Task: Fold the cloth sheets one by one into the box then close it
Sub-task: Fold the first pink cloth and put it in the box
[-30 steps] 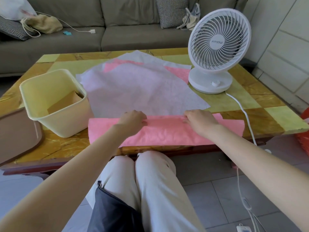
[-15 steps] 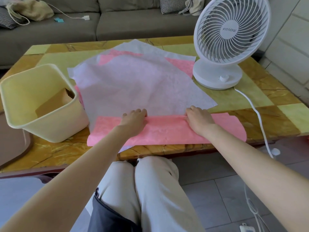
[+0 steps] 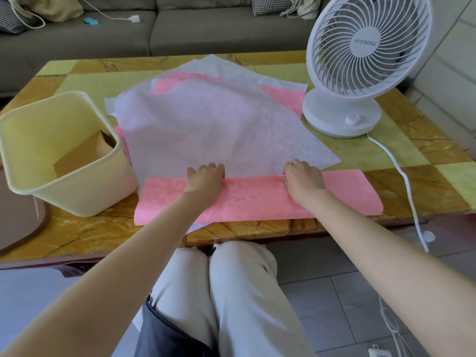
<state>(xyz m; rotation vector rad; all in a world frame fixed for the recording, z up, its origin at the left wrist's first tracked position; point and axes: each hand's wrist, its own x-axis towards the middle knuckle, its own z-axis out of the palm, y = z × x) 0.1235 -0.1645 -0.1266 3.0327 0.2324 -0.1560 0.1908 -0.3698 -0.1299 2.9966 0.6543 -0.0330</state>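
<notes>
A pink cloth sheet (image 3: 252,197), folded into a long strip, lies along the table's near edge. My left hand (image 3: 206,180) and my right hand (image 3: 302,179) rest on its far fold, fingers curled over the edge and pressing it flat. Behind it a white sheet (image 3: 213,130) lies spread over more pink and white sheets (image 3: 280,95). The pale yellow box (image 3: 28,124) stands at the left, open, with a folded brown sheet (image 3: 82,155) inside. A brown lid (image 3: 18,217) lies at the far left.
A white desk fan (image 3: 360,63) stands at the table's right, its cord (image 3: 404,181) trailing over the near edge to the floor. The tiled table (image 3: 425,155) fronts a grey sofa (image 3: 180,29). My knees sit under the near edge.
The view has tilted and moved closer to the table. Both hands stay on the strip's far fold, with the left hand a little further forward.
</notes>
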